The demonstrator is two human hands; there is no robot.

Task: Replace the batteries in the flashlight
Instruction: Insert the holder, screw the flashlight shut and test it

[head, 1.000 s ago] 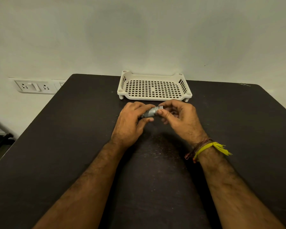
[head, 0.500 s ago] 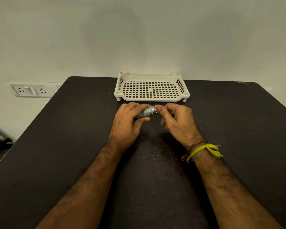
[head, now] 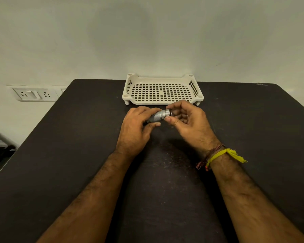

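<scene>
A small silver flashlight (head: pixel 159 116) with a knurled body is held just above the dark table, lying roughly level and pointing right. My left hand (head: pixel 136 130) wraps around its left part, hiding that end. My right hand (head: pixel 189 122) pinches the flashlight's right end cap between thumb and fingertips. No loose batteries are visible.
A cream perforated plastic tray (head: pixel 162 100) stands at the table's far edge, just behind my hands, against a pale wall. The dark table (head: pixel 77 155) stretches wide on both sides. Wall sockets (head: pixel 35 94) sit at the left, beyond the table's edge.
My right hand has turned so its palm faces more toward me while still pinching the end cap. More of the silver body shows between the hands. The camera has tilted slightly.
</scene>
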